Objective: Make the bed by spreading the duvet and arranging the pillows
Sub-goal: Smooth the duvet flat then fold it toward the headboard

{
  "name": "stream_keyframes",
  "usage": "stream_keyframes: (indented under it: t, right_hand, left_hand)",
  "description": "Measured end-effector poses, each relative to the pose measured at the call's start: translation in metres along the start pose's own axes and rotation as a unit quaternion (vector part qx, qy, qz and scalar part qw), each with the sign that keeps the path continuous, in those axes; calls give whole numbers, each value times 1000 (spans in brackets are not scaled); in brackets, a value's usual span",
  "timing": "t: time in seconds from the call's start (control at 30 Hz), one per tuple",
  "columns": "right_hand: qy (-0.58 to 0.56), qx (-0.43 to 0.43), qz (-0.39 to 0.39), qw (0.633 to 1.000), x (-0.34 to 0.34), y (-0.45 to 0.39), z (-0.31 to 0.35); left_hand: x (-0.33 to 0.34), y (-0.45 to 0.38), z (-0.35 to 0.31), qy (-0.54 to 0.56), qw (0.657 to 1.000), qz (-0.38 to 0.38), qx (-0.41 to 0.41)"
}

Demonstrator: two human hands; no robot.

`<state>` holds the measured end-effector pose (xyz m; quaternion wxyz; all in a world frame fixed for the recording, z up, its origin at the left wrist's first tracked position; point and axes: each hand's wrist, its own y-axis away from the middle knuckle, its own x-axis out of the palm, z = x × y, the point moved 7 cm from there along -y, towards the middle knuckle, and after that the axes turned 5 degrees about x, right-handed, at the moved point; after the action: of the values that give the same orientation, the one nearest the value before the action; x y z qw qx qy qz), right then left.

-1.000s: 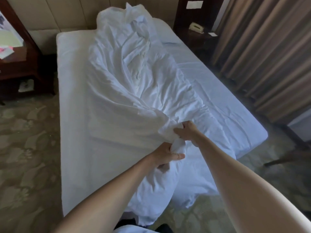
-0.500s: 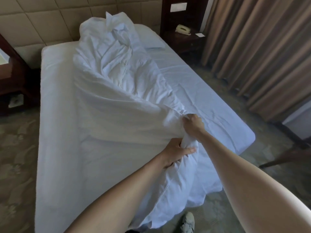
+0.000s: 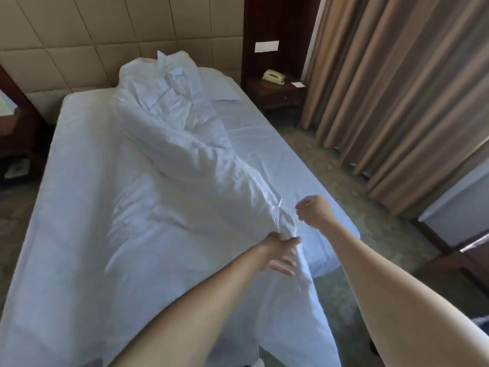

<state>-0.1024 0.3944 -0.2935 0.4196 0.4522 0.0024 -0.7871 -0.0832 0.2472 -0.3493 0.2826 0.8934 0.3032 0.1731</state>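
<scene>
The white duvet (image 3: 164, 165) lies bunched in a long crumpled ridge down the middle of the bed (image 3: 280, 157), from the headboard to the foot, where it hangs over the edge. My left hand (image 3: 279, 251) pinches a fold of the duvet near the foot end, thumb on top and fingers below. To its right, my right hand (image 3: 315, 210) hovers over the sheet, loosely curled, holding nothing and clear of the duvet. One white pillow (image 3: 221, 87) lies at the head on the right, partly under the duvet.
A dark wooden nightstand (image 3: 275, 95) with a beige telephone (image 3: 274, 76) stands right of the bed's head. Tan curtains (image 3: 397, 102) run along the right wall, with carpet between them and the bed. Another dark piece of furniture (image 3: 16, 133) stands at the left.
My right hand has let go of the duvet and moved off to the right. The left hand keeps its hold. The duvet now lies flatter, pulled toward the foot.
</scene>
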Motion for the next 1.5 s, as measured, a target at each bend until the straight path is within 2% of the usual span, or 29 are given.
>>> stream_keyframes:
  t: [0.17,0.43,0.6,0.77,0.9,1.03,1.23,1.5]
  right_hand:
    - [-45,22,46,998,6,2,-12]
    - [-24,3,98,995,32,-5,6]
    - [12,-16,126,992,33,-17,27]
    - [73,-28,159,984,28,-32,40]
    - [101,-43,153,982,18,-49,40]
    - [113,-28,168,979,-1,-68,21]
    - [100,-14,147,984,-50,-122,-7]
    - [117,-33,171,978,-132,-220,-52]
  left_hand:
    - [-35,7,-14,-38,993,-108,9]
    - [-70,7,-17,-97,986,-136,5]
    - [-89,-13,-42,-145,976,-156,37]
    - [-104,-33,-71,-242,952,-178,53]
    - [-113,-57,-90,-309,930,-189,58]
    - [-99,-82,-101,-327,928,-170,51]
    - [-57,-133,-131,-352,923,-144,51]
    - [17,-225,-185,-365,914,-172,36]
